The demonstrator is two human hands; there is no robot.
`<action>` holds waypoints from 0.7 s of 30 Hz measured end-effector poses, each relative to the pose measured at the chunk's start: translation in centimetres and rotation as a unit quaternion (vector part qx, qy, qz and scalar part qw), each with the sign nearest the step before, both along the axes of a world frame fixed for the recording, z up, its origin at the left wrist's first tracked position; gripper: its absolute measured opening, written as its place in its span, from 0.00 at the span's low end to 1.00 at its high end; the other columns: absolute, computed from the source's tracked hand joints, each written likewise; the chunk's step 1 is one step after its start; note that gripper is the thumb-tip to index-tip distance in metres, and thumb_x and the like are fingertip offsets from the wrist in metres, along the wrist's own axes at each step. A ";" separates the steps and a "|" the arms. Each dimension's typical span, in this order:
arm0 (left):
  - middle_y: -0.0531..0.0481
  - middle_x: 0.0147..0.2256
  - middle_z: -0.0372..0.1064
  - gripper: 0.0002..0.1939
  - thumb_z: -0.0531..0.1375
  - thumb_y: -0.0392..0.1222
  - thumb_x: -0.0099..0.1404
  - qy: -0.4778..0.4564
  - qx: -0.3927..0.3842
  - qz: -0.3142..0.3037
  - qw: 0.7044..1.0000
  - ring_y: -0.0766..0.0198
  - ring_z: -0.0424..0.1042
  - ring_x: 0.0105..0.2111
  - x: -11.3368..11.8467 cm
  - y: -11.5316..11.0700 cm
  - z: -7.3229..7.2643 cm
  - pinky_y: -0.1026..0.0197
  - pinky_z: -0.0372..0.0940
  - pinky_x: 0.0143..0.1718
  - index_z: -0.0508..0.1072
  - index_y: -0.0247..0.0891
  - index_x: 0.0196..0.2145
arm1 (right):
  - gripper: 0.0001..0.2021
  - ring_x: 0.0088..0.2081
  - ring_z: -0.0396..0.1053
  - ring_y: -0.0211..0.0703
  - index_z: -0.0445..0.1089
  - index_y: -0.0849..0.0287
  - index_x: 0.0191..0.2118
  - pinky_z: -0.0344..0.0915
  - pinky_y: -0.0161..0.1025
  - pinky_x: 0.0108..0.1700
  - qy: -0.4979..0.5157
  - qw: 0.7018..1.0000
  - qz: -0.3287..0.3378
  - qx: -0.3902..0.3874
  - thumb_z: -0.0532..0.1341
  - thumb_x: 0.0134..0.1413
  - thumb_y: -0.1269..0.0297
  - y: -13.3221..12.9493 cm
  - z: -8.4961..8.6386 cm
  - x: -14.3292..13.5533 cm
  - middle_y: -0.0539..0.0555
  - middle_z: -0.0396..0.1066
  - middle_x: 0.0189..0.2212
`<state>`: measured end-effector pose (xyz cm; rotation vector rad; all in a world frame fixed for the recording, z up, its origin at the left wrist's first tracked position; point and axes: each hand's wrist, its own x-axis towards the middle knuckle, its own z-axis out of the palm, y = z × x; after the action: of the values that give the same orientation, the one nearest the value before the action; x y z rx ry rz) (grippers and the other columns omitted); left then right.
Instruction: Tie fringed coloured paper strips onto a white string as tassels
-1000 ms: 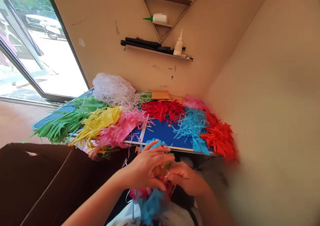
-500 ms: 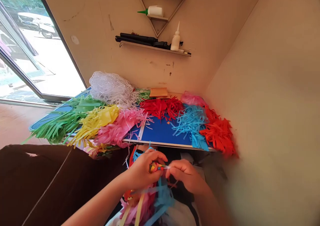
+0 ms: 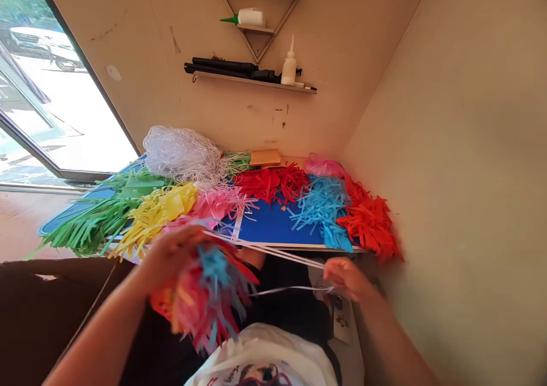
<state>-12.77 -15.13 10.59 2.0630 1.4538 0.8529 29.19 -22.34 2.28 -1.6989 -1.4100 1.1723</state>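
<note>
My left hand (image 3: pixel 173 256), blurred by motion, is closed round the top of a tassel (image 3: pixel 203 303) of mixed pink, red, blue and yellow strips. The strips hang down over my lap. White string (image 3: pixel 273 251) runs taut from the tassel's top across to my right hand (image 3: pixel 348 277), whose closed fingers pinch it. A loose white strand sags below the taut part. The exact grip of my left fingers is smeared.
On the blue table (image 3: pixel 282 223) lie green strips (image 3: pixel 88 226), yellow strips (image 3: pixel 160 206), red strips (image 3: pixel 371 226), blue strips (image 3: pixel 320 206) and a heap of white string (image 3: pixel 183 155). A wall shelf (image 3: pixel 256 81) holds a glue bottle (image 3: pixel 289 68). A brown box (image 3: pixel 55 312) stands at left.
My hands have moved apart: the left went left with the tassel, the right went right. The white string between them is now long and stretched. The view has shifted slightly.
</note>
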 end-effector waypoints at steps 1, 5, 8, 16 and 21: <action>0.52 0.35 0.78 0.20 0.52 0.54 0.64 0.020 0.049 0.081 0.995 0.60 0.74 0.34 -2.6 0.8 0.2 0.62 0.69 0.37 0.72 0.36 0.43 | 0.33 0.16 0.47 0.34 0.68 0.58 0.20 0.47 0.34 0.21 -0.024 0.999 -0.028 0.001 0.53 0.41 0.27 0.0 -0.3 2.4 0.44 0.52 0.13; 0.58 0.44 0.74 0.19 0.49 0.51 0.65 0.221 0.162 0.139 0.952 0.55 0.71 0.49 -7.9 1.5 0.6 0.55 0.64 0.52 0.73 0.42 0.45 | 0.28 0.22 0.63 0.44 0.64 0.57 0.16 0.57 0.39 0.26 -0.143 0.983 -0.117 0.009 0.56 0.46 0.35 0.1 0.2 9.6 0.53 0.63 0.15; 0.54 0.42 0.75 0.17 0.49 0.42 0.64 0.271 0.168 0.054 0.946 0.54 0.72 0.48 -4.1 -0.6 -0.4 0.52 0.65 0.51 0.74 0.39 0.44 | 0.21 0.36 0.71 0.58 0.68 0.58 0.17 0.64 0.49 0.39 -0.226 0.961 -0.158 0.030 0.61 0.49 0.47 0.4 1.6 9.2 0.62 0.72 0.22; 0.45 0.37 0.78 0.14 0.50 0.37 0.67 0.143 0.128 -0.246 0.950 0.59 0.76 0.39 11.1 -6.2 -1.6 0.58 0.70 0.44 0.75 0.42 0.41 | 0.38 0.59 0.62 0.55 0.53 0.52 0.67 0.58 0.50 0.60 -0.066 0.940 0.211 0.260 0.65 0.53 0.53 -1.9 5.9 -10.7 0.58 0.64 0.60; 0.46 0.39 0.78 0.16 0.47 0.41 0.71 0.146 0.115 -0.219 0.958 0.58 0.76 0.39 9.9 -5.5 -0.4 0.58 0.69 0.41 0.74 0.42 0.43 | 0.21 0.35 0.71 0.46 0.70 0.50 0.56 0.65 0.39 0.39 -0.011 0.960 0.214 0.179 0.64 0.55 0.59 -0.9 7.1 -12.2 0.53 0.77 0.41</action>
<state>-2.91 -20.66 10.23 2.6413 0.9927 0.5748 17.00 -23.22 9.35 -1.1915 -1.9348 1.0317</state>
